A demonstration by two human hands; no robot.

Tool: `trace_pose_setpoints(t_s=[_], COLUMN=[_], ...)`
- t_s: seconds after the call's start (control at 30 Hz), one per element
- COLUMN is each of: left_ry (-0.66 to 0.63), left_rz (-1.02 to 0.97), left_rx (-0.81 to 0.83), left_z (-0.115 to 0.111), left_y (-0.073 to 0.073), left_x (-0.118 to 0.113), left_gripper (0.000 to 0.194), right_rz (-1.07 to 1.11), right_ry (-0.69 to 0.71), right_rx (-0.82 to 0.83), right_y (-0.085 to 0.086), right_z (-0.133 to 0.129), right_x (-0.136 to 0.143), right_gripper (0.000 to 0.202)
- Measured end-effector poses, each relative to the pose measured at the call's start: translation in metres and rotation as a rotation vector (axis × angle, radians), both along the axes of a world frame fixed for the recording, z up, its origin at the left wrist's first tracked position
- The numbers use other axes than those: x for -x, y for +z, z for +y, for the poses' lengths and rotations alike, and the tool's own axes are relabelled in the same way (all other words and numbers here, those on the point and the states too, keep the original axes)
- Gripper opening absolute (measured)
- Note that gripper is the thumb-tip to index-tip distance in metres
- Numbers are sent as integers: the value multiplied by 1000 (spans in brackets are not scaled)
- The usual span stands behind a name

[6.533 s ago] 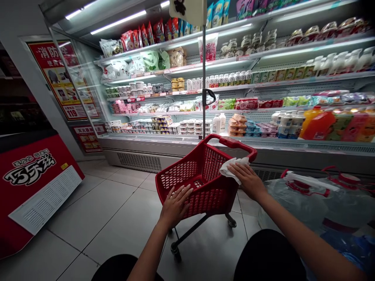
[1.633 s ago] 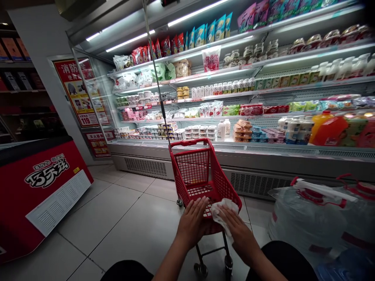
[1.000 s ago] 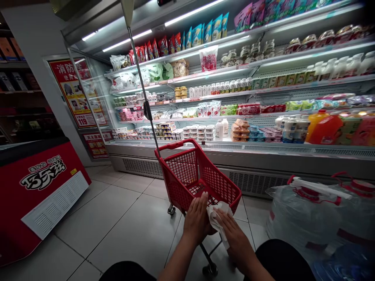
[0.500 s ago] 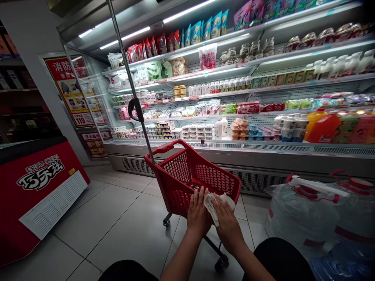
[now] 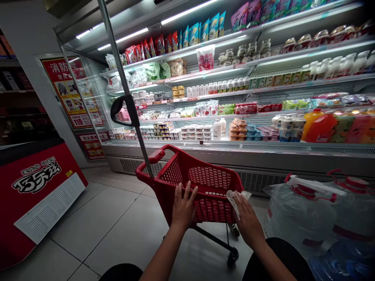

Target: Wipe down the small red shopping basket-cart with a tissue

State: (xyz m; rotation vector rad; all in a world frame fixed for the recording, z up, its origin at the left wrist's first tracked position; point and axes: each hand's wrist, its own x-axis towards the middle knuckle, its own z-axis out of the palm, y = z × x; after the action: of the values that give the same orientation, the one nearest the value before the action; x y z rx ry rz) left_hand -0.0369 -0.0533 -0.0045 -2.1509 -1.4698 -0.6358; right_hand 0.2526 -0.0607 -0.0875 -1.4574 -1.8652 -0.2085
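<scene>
A red plastic shopping cart [image 5: 164, 197] stands in front of me, side-on, with a tall metal pole [image 5: 124, 84] rising from its handle end. My left hand [image 5: 184, 207] rests against the near side of the basket, its fingers spread and pointing up at the rim. At the right end of the basket, my right hand [image 5: 249, 222] presses a white cloth [image 5: 231, 198] to the corner with fingers extended over it. The cloth shows on both sides of the fingers; the part under the palm is hidden.
An open refrigerated display case [image 5: 187, 150] full of dairy products and drinks runs behind the cart. Large water bottles [image 5: 295, 214] stand close on my right. On the left is a red chest freezer [image 5: 43, 195]. My knees show at the bottom edge.
The cart has turned, its handle end coming nearer and its pole shifting left. My hands have moved apart, the left one leftward, the right one rightward along the basket with the cloth.
</scene>
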Motion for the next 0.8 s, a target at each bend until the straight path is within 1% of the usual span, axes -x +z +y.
trace_pose_setpoints(t_s=[0.07,0.13,0.2,0.27,0.33,0.4,0.47,0.53,0.57,0.6,0.67,0.73,0.8], left_ry=[4,-13,-40,-81,-101,-68,-12,14,19,23,39,62,75], left_rz=[-19,-10,17,53,82,89,85,79,73,61,32,21,33], left_rx=[8,22,39,56,53,10,-42,-58,-51,-41,-22,-15,-17], left_z=[-4,-6,-7,-6,-6,-7,-9,-11,-12,-12,-12,-11,-11], left_y=[-5,-6,-4,4,14,26,34,37,36,35,30,25,21], left_x=[-14,-24,-26,-19,-6,9,19,21,19,16,8,1,-1], left_gripper=[95,98,100,99,95,85,72,65,62,60,56,53,55], right_rz=[-36,-90,-124,-136,-137,-116,-69,-16,6,24,38,24,-4], right_ry=[37,113,172,204,215,194,131,69,49,41,60,128,240], right_rx=[-15,-19,-28,-47,-63,-61,-24,34,58,72,74,61,58], right_y=[5,13,20,24,24,20,15,12,12,14,21,32,46], right_z=[2,2,2,4,8,15,25,35,40,43,46,42,33], right_x=[21,47,70,79,68,41,10,-12,-16,-14,6,44,87], right_gripper=[70,72,75,75,72,67,60,57,56,56,55,56,59])
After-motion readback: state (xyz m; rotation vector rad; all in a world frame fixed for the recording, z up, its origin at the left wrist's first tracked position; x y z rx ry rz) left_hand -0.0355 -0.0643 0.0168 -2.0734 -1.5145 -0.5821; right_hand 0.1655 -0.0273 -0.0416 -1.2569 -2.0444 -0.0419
